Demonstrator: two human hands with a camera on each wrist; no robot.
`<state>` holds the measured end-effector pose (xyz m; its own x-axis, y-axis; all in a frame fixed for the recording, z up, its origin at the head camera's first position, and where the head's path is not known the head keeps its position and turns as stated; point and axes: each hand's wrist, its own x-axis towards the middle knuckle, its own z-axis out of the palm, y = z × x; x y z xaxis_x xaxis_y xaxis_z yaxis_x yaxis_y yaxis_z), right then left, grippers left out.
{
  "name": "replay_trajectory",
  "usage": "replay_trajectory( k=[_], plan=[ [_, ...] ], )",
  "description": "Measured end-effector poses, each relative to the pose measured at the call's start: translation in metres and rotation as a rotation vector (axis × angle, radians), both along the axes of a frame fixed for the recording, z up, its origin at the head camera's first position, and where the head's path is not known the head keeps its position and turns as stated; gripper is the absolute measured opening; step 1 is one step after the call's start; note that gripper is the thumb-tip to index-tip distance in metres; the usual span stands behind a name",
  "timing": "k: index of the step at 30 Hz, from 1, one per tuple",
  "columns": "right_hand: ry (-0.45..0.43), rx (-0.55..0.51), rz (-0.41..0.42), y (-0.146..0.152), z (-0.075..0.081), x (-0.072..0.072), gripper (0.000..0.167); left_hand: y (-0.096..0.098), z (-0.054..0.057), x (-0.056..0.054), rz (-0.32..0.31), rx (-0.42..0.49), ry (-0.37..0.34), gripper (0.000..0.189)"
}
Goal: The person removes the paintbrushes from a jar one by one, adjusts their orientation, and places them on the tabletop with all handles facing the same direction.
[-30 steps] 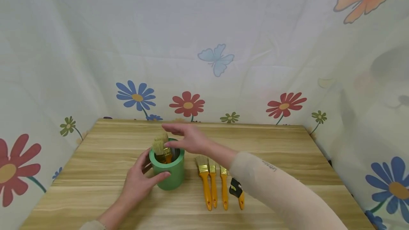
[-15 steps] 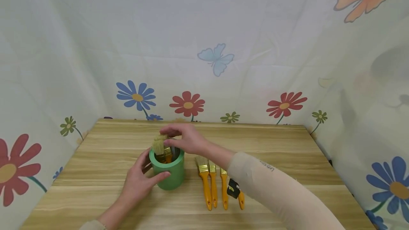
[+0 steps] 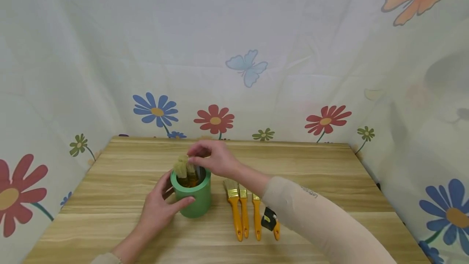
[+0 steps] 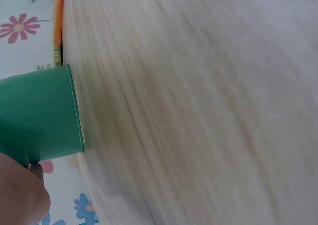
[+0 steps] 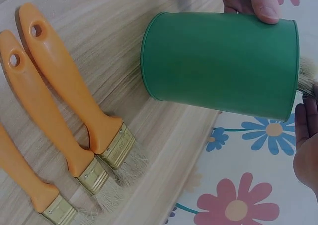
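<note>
A green can (image 3: 194,207) stands on the wooden table, and my left hand (image 3: 157,211) holds it from the left, thumb across its front. Paintbrushes (image 3: 180,168) stand in the can, bristles up above the rim. Over the far right of the rim, my right hand (image 3: 218,160) pinches the bristle end of a paintbrush (image 3: 191,169) in the can. In the right wrist view the fingers meet these bristles (image 5: 307,78) just beyond the can's mouth. The brushes' handles are hidden inside the can.
Several paintbrushes (image 3: 237,217) with orange handles lie right of the can, bristles away from me. A small black object (image 3: 269,219) shows under the right sleeve, partly covering one brush. Flowered cloth (image 3: 286,105) stands behind the table.
My right hand's fingers have come down and closed on the bristles of a paintbrush in the can, whose top has shifted slightly. My left hand and the can have stayed in place.
</note>
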<state>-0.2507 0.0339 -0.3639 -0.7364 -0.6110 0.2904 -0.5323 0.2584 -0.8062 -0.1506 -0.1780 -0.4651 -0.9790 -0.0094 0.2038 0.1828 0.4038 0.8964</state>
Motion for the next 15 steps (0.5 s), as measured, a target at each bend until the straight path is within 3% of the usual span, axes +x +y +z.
replay_trajectory(
  k=[15],
  plan=[
    [0.02, -0.089, -0.031, 0.002, 0.027, 0.004, 0.016, 0.0, 0.002, 0.0, 0.002, 0.005, -0.009, 0.095]
  ],
)
